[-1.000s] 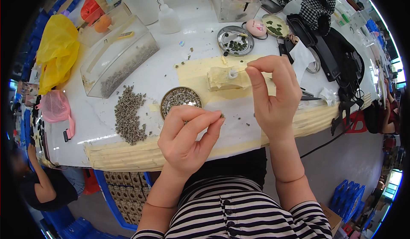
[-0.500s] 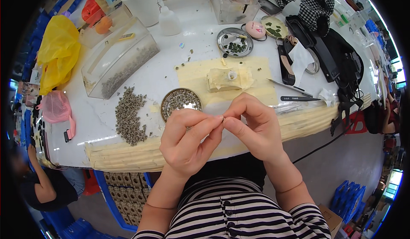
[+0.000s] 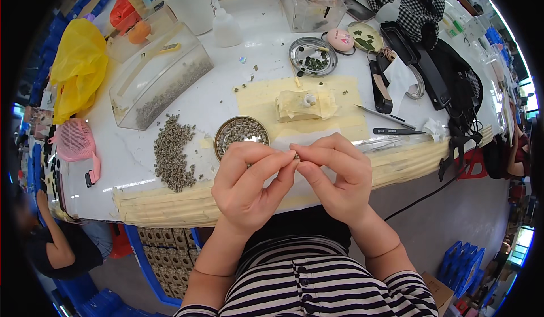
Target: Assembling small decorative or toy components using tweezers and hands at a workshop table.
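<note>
Above the table's front edge, my left hand [image 3: 246,184] and my right hand [image 3: 340,175] meet at the fingertips. Pinched between them is a tiny greyish metal part [image 3: 296,156], mostly covered by the fingers. The thumb and fingers of my left hand are pressed together on it. My right thumb and forefinger close around its other side. Just behind my left hand stands a round dish [image 3: 217,147] of small grey metal parts. To its left lies a loose heap of similar parts [image 3: 174,155].
Behind the hands, a tape-covered block [image 3: 297,110] sits on yellowish tape. Dark green chips fill part of a round tin [image 3: 334,62]. Tweezers [image 3: 396,130] and a pointed tool [image 3: 382,115] lie at right. A clear bin of grey parts [image 3: 164,82] stands at left.
My right forefinger has lifted and shifted left over the tiny part, and the right hand has turned slightly. The left hand has barely moved.
</note>
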Available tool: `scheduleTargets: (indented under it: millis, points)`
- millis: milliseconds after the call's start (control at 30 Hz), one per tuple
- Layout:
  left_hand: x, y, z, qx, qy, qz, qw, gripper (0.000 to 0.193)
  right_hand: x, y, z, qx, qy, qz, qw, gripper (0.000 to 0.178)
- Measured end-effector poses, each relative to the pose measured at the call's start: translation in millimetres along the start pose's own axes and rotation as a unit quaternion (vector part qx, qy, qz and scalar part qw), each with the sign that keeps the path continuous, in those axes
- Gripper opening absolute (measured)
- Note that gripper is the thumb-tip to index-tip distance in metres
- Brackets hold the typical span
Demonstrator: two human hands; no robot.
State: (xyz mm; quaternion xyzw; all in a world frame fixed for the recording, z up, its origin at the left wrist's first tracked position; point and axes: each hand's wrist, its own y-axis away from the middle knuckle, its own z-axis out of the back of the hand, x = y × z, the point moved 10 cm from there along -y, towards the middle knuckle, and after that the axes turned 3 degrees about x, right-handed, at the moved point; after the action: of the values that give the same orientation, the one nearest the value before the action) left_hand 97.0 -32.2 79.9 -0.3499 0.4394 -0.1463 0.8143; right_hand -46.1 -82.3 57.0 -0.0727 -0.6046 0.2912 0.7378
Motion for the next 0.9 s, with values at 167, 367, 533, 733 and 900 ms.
scheduleTargets:
  millis: [167,367,533,733,900]
  points:
    - [-7,-3,-2,0.010,-0.006,-0.034,0.999,0.028,-34,7,-11,0.028,-0.236,-0.138,0.961,0.018]
    - [-2,-1,-2,-0.001,-0.007,-0.019,1.000,0.029,38,4,3,-0.023,0.140,0.154,0.978,0.026]
    - [1,1,1,-0.016,0.003,-0.003,1.000,0.030,28,3,1,-0.023,0.131,0.090,0.987,0.030]
    - [-6,-2,1,0.001,0.015,-0.036,0.999,0.031,-12,7,-6,0.023,-0.102,-0.061,0.993,0.014]
    - [-9,-2,-3,0.005,0.003,-0.052,0.999,0.029,-34,14,-9,-0.007,-0.253,-0.172,0.952,0.009]
